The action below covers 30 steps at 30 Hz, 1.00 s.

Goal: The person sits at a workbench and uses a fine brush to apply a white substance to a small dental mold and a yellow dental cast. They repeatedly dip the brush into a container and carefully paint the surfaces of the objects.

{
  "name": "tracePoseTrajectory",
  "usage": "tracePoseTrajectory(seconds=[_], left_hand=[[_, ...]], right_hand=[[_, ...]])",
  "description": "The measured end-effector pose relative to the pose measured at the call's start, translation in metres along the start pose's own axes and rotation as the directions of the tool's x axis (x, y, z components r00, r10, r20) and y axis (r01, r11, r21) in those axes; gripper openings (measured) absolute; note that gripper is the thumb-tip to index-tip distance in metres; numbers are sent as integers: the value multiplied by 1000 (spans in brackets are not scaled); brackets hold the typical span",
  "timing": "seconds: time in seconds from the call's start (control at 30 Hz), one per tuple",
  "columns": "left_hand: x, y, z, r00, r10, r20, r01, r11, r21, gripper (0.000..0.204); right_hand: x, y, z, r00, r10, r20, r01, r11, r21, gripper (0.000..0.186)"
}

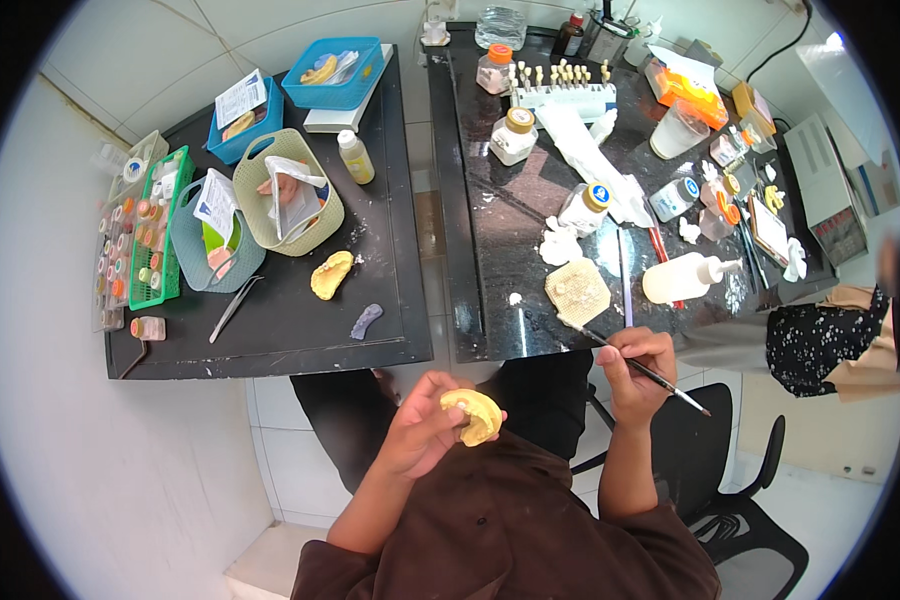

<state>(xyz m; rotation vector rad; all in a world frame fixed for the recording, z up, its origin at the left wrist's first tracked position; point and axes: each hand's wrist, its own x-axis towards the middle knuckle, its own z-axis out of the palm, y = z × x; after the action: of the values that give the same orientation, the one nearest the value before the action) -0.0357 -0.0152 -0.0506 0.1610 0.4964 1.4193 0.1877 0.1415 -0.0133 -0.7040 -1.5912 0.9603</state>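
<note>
My left hand is closed around a yellow horseshoe-shaped dental cast, held above my lap. A small pale spot shows on the cast near my thumb. Pinched in my right hand is a slim dark-handled brush. One end of it points down to the right with a brownish tip; its other, whitish end lies at the near edge of a beige honeycomb block. Whether that end touches the block I cannot tell. Another yellow cast and a purple-grey curved piece lie on the left table.
Baskets with bags and papers, like the pale green basket, crowd the left table beside tweezers. On the right table stand jars, a pump bottle, a shade-tooth rack and crumpled tissue. A black chair is at right; another person is beyond.
</note>
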Motion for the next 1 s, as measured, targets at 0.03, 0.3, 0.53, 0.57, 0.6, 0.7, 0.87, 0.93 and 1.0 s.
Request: tracePoseTrajectory(seconds=[0.03,0.3,0.53,0.57,0.6,0.7,0.87,0.93,1.0], left_hand=[[-1,0,-1,1000,10,-7,-10,1000,1,24],[0,2,-4,998,33,-45,-31,999,39,26],[4,6,0,999,18,-51,-16,999,49,25],[6,7,0,999,10,-34,-8,999,46,24],[7,7,0,1000,7,-20,-6,999,44,22],[6,6,-1,1000,11,-29,-9,998,63,23],[1,7,0,999,21,-48,-19,998,60,23],[0,7,-1,998,18,-57,-14,998,60,23],[0,7,-3,998,18,-52,-15,998,55,23]], right_hand=[[-2,3,3,1000,24,17,-25,999,43,22],[-1,3,6,985,100,143,-118,985,124,12],[5,-34,-16,890,42,454,-85,994,73,23],[4,-43,-11,896,65,439,-102,993,61,28],[3,-52,-5,901,85,426,-118,992,53,33],[5,-66,0,905,88,416,-204,948,244,44],[8,-49,-21,820,-11,572,-257,887,385,59],[-6,-47,-14,890,33,455,-301,792,532,71],[-4,-49,-8,913,30,407,-257,817,516,73]])
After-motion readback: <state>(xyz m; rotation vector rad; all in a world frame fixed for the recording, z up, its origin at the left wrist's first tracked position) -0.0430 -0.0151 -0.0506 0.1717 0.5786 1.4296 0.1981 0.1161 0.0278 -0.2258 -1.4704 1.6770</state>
